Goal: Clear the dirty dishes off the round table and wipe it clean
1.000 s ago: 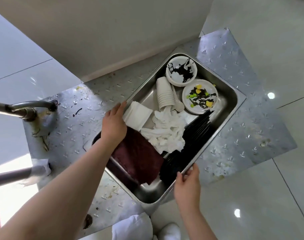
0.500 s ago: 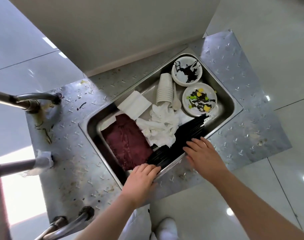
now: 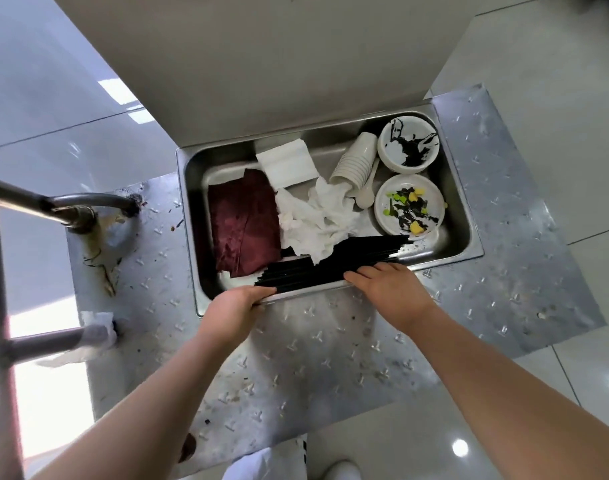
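Both hands sit on the near rim of the steel tray (image 3: 469,188), which rests on a metal cart shelf (image 3: 331,358). Left hand (image 3: 232,311) grips the rim, fingers curled over its edge. Right hand (image 3: 388,289) lies flat on the rim, fingers straight and together. Black chopsticks (image 3: 331,263) lie just beyond the fingertips. Farther past them: maroon cloth (image 3: 242,220), crumpled napkins (image 3: 310,223), stacked cups (image 3: 356,162), 2 dirty bowls (image 3: 408,204).
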### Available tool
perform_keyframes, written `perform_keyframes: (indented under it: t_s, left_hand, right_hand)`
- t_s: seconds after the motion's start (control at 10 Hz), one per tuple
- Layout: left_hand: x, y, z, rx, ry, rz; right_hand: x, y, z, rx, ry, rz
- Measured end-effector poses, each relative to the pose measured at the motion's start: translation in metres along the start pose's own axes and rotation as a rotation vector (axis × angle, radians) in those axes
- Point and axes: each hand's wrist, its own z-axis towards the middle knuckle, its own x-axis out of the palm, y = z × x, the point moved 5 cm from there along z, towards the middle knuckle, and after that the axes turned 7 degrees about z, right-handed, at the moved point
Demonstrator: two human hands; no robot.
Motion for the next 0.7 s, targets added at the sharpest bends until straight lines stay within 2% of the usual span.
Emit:
perform_keyframes:
  t_s: [0.3,0.4,0.5,0.6,0.7]
  left_hand:
    - [0.007,-0.01,-0.001,-0.005,-0.065,-0.048]
    - [0.01,-0.012,-0.002,0.004,-0.04,0.004]
    - [0.008,-0.019,-0.009,0.074,0.054,0.138]
    - [-0.012,-0.027,-0.033,0.11,0.033,0.261]
    - [-0.044,-0.046,-0.068,0.076,-0.001,0.261]
  right_hand:
    - [-0.012,-0.011,0.013,-0.001,0.121,-0.075]
    - [-0.016,-0.007,0.012,0.033,0.105,-0.084]
    - [-0.024,0.001,0.006,0.098,0.102,-0.039]
    - [-0.05,0.01,-0.018,0.147,0.002,0.011]
    - [-0.091,0.021,-0.054,0.157,-0.025,0.083]
